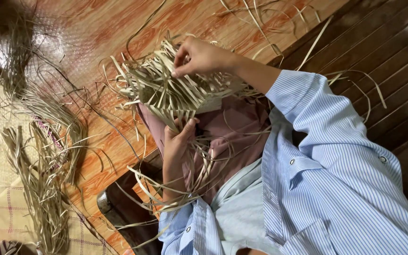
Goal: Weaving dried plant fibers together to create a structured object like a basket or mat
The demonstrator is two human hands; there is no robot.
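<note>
Fingers [180, 71] of your right hand [203, 56] are pinching a strip at twelve o'clock on the woven straw piece [166, 92]. Your left hand [178, 141] is gripping its six o'clock edge. It looks light, bendy and easy to crack.

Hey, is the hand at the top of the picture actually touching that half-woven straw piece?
Touching. The head view shows the right hand with fingertips pinching pale strips of the half-woven straw piece, no gap between them.
</note>
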